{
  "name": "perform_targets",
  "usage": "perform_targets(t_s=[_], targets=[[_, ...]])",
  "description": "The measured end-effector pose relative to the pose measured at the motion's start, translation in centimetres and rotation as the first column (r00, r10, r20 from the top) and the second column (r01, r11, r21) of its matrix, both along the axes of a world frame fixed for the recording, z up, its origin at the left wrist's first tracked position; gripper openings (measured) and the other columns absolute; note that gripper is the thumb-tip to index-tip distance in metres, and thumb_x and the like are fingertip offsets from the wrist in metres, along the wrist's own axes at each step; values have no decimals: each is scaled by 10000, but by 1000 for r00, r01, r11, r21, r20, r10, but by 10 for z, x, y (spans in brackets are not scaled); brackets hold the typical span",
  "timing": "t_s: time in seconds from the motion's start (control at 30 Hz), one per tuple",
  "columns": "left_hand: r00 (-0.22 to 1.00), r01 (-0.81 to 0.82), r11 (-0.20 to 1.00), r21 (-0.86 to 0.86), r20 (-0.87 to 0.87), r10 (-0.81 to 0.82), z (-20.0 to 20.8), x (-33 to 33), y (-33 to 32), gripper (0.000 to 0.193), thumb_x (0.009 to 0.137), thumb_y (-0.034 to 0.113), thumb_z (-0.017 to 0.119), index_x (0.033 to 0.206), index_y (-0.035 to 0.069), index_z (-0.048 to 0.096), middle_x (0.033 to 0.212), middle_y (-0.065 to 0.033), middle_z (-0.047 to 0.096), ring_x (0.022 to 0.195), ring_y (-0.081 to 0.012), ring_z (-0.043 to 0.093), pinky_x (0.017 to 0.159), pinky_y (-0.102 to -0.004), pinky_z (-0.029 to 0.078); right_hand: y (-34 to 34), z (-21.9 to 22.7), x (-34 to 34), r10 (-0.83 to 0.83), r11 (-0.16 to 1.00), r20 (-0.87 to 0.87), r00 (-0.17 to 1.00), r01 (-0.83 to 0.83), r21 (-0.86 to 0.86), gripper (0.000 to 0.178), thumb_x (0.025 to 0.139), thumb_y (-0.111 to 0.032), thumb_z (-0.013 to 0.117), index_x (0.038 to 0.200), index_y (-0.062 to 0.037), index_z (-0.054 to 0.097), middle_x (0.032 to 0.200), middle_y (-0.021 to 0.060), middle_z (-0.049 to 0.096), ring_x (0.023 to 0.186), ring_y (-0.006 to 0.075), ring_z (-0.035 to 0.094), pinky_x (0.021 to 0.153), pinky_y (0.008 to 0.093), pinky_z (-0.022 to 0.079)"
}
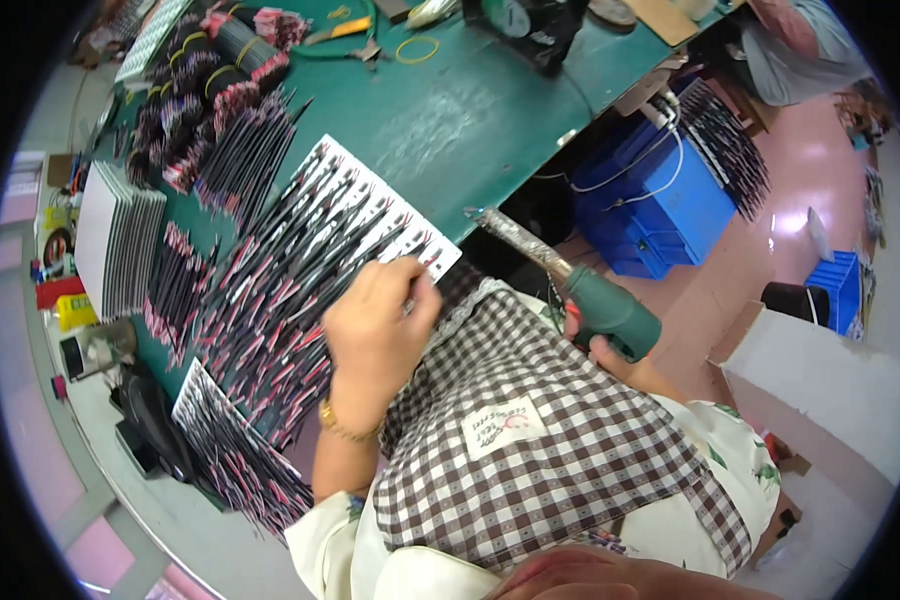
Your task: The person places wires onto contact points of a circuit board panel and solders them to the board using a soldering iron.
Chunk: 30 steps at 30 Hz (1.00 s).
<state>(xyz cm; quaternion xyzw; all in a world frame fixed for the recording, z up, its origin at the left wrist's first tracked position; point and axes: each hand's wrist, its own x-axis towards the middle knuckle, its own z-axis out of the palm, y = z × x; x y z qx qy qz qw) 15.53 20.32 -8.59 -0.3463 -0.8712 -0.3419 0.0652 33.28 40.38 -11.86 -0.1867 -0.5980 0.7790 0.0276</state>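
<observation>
My right hand [615, 358] is wrapped round the green body of a heat gun [610, 312]. The gun's long metal barrel points up and left, and its tip lies beside the table edge. My left hand [375, 305] is closed in a loose fist at the near right corner of a white board [395, 205] with rows of holes. Whatever its fingers may pinch is hidden. Many thin black wires [270, 270] with red and white ends lie slanted across the board, reaching under and past my left hand.
Bundled black wires [195, 95] and a stack of white boards [120, 240] sit on the left of the green table [440, 110]. Green-handled pliers [355, 45] lie at the back. Right of the table stand a blue crate [650, 205] and a white carton [820, 390]. A person [805, 50] is at upper right.
</observation>
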Motion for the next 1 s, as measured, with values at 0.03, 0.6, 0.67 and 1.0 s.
perform_targets(t_s=[0.03,0.6,0.67,1.0], targets=[[1000,-18,1000,12,22,18,-10,4,2,126,696,-40,678,779,36,623,695,-82,598,589,-205,590,536,-280,466,1,-9,6,68,998,27,997,-68,0,345,809,-197,611,1088,-13,524,923,72,584,826,156,565,748,288,453],[993,-118,990,72,3,118,-42,4,11,102,708,-10,692,763,47,628,629,-45,589,496,-143,559,468,-249,440,9,-23,27,170,932,0,985,-161,325,399,774,-233,660,1079,-11,531,1000,92,580,902,215,549,802,332,425],[993,-115,991,66,-1,115,-41,4,12,100,705,-9,691,760,47,629,625,-44,587,493,-141,555,467,-249,439,8,-17,30,181,960,171,968,-211,181,629,838,-407,683,1277,-9,471,1156,62,559,1079,155,518,954,316,386],[991,-132,990,52,7,132,-44,4,11,91,706,0,691,755,47,630,624,-44,589,488,-138,552,465,-249,438,4,-18,7,151,911,-31,988,-127,392,245,742,-153,665,923,-2,597,882,125,600,745,280,582,665,337,464]])
